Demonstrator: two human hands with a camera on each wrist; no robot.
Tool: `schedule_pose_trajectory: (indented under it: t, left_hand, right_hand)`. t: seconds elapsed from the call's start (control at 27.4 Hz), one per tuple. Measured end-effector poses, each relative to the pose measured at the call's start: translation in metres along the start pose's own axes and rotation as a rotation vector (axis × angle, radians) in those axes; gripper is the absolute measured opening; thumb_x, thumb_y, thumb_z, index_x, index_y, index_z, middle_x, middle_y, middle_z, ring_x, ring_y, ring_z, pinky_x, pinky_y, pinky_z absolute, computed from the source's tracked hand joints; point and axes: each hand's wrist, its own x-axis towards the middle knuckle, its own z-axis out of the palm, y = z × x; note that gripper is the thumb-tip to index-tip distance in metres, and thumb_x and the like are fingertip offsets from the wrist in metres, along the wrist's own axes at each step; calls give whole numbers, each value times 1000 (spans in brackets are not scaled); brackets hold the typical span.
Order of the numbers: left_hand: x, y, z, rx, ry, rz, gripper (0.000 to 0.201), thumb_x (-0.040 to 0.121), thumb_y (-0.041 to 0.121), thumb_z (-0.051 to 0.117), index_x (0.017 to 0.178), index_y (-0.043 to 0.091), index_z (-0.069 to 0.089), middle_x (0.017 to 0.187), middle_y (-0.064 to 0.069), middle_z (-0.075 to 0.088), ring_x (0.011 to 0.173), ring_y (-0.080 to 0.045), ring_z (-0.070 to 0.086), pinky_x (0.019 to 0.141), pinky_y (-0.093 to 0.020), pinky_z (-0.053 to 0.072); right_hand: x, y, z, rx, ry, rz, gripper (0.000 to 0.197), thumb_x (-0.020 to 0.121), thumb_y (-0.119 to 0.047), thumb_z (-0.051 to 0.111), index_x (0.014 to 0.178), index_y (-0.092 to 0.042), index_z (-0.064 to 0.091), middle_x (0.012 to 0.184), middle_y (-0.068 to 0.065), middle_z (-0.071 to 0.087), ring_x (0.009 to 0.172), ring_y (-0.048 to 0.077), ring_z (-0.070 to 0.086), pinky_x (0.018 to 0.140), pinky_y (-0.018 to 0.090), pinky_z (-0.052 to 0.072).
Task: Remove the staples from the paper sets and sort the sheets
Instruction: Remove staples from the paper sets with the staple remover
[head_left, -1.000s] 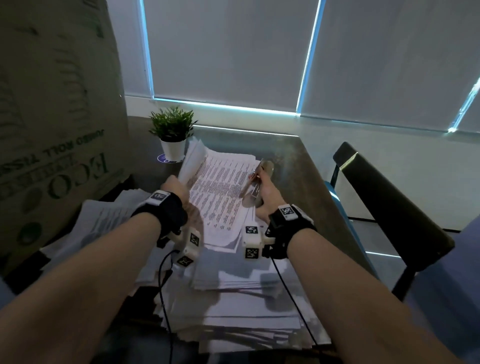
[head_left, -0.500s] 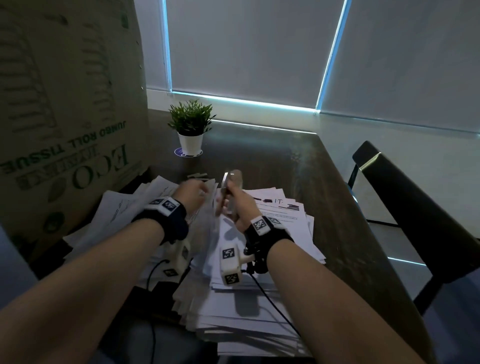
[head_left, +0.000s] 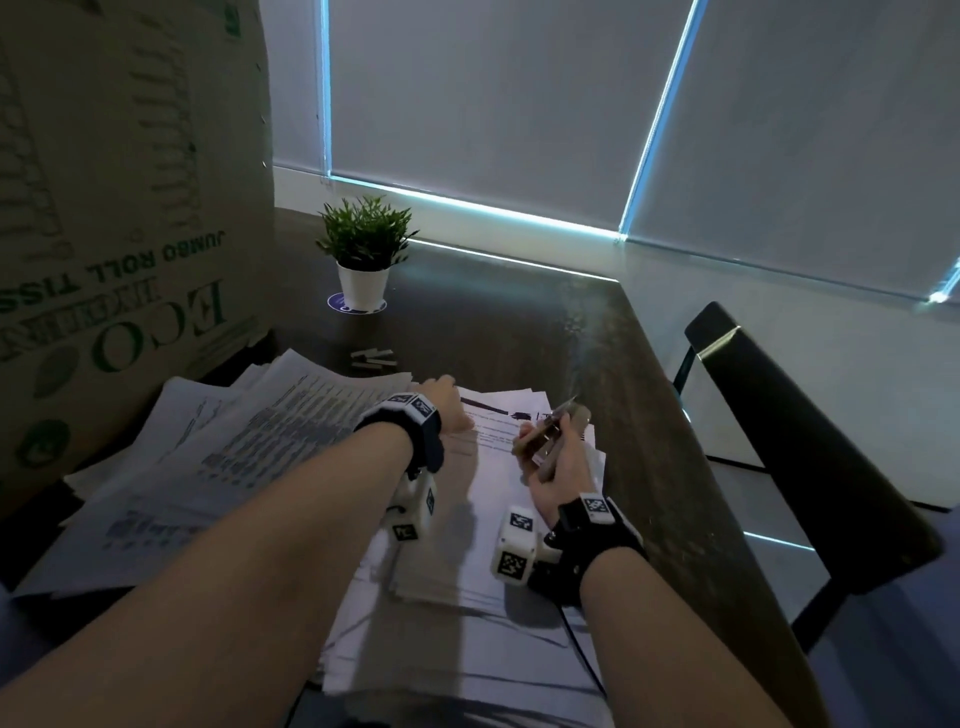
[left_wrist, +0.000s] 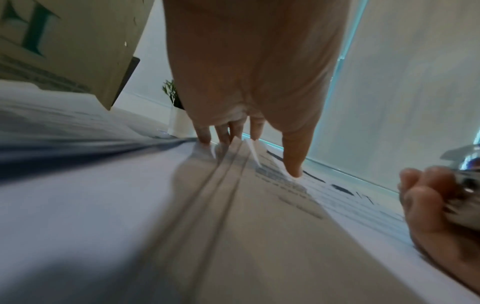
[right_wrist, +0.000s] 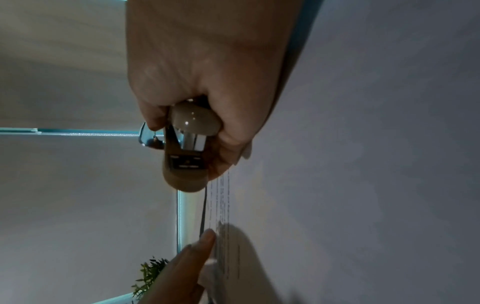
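I see an office: paper stacks (head_left: 467, 597) mid-frame on a dark desk (head_left: 519, 332), roller blinds (head_left: 467, 104) above, chair (head_left: 789, 441) at right.

Potted plant (head_left: 365, 254), cardboard box (head_left: 124, 208), chair (head_left: 810, 457).

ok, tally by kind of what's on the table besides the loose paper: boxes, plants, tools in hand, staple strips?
Cardboard box: 1
Potted plant: 1
Stapler-type tool, held in the right hand: 1
Staple strips: a small cluster, too small to count; tallied as 1
Total: 4
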Motion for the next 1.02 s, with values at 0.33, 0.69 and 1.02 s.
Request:
schedule_pose_trajectory:
  t: [0.33, 0.69, 1.02]
  left_hand:
    - [5, 4, -4, -59, 9, 59, 37, 88, 36, 64, 121, 19, 56, 125, -6, 56, 110, -24, 54, 91, -34, 46]
    - [-26, 9, 6, 93, -102, 167, 53, 83, 43, 68, 125, 15, 55, 127, -6, 57, 111, -24, 56, 89, -34, 46]
    - [-57, 21, 24, 220, -155, 298, 64, 86, 43, 64, 135, 9, 43, 142, -12, 41, 127, -30, 42, 102, -37, 37]
  right_hand:
    - [-2, 2, -8, -123, -22, 31, 32, 97, -43, 57, 93, -11, 62, 80, 12, 70, 74, 19, 65, 71, 28, 47]
    - [-33, -15, -3, -371, 0, 87, 22, 100, -30, 54, 95, -9, 54, 74, 13, 57, 57, 21, 56, 49, 29, 50]
    - [-38, -45, -6, -1827, -226, -311, 54, 92, -27, 58, 144, -28, 41, 138, 8, 52, 120, 27, 53, 87, 27, 41]
